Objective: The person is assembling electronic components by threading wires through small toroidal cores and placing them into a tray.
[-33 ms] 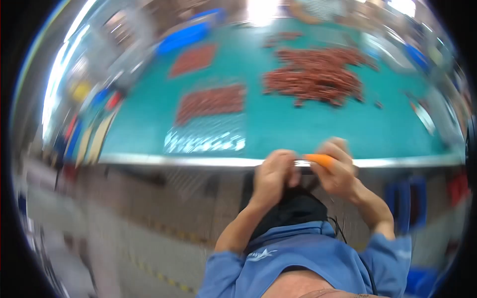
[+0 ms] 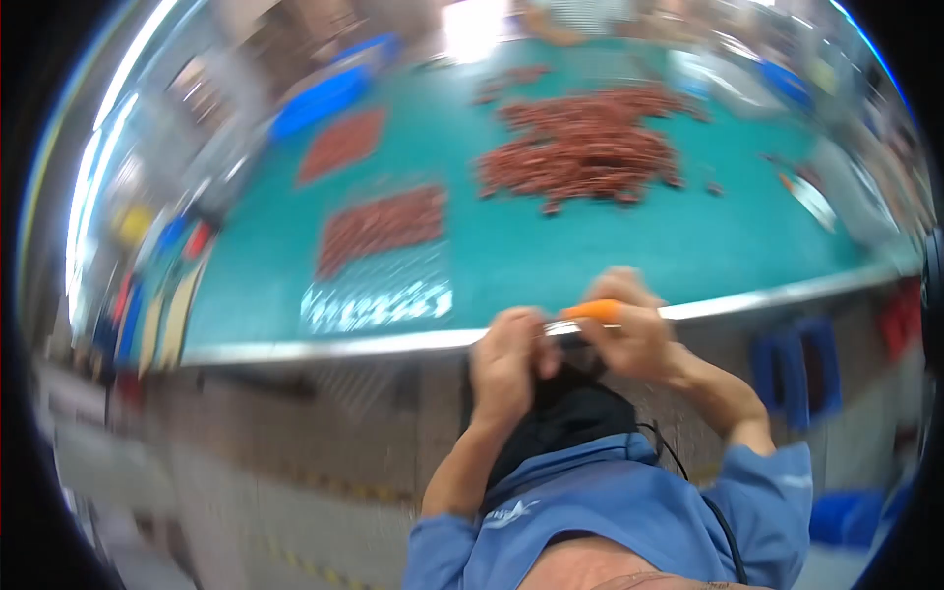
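At the near edge of the green table [image 2: 531, 265], my right hand [image 2: 629, 329] is closed around an orange handle [image 2: 593, 312]. The handle points toward my left hand [image 2: 506, 362]; a bright metal glint shows between the two, but blur hides the tool's exact kind. My left fingers are curled together, and whatever they hold is hidden. Beyond the hands lies a loose pile of small reddish-brown pieces [image 2: 590, 147]. To the left, similar pieces fill part of a clear plastic sheet or tray [image 2: 379, 305], its near part bare and shiny.
Another flat patch of reddish pieces [image 2: 339, 146] lies farther back, beside a blue bin [image 2: 320, 103]. A tool with a light blade [image 2: 811, 205] and clear plastic bags [image 2: 855, 192] are at the right. Across the table is a person's arm [image 2: 553, 28]. Blue crates [image 2: 796, 374] stand below right.
The view has turned, so the table and its contents sit farther left and the near edge tilts. Both hands keep their grip and their closeness to each other.
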The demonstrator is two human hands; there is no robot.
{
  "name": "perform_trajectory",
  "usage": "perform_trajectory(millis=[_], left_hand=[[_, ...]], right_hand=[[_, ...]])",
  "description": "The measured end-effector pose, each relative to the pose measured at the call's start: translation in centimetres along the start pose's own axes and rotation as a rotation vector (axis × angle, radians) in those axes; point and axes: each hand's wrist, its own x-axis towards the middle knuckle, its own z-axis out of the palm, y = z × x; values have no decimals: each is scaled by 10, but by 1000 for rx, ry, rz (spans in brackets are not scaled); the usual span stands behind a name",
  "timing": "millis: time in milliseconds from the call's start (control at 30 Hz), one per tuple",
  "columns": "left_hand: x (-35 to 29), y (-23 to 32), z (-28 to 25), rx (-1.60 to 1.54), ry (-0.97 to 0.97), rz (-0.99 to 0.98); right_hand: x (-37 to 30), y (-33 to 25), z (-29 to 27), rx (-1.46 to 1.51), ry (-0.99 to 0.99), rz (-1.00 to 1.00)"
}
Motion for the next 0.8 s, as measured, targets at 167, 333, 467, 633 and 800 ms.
perform_trajectory(millis=[167, 333, 467, 633, 800], left_hand=[[-7, -1, 6, 21, -17, -36], [-11, -2, 0, 80, -34, -7], [-1, -2, 15, 79, -73, -10], [11, -6, 0, 216, -198, 68], [4, -13, -6, 196, -154, 65]], right_hand=[[-20, 10, 21, -4, 168, 7], [-33, -2, 25, -253, 198, -207], [-27, 11, 11, 286, 153, 430], [-20, 17, 14, 334, 168, 511], [-41, 22, 13, 450, 105, 682]])
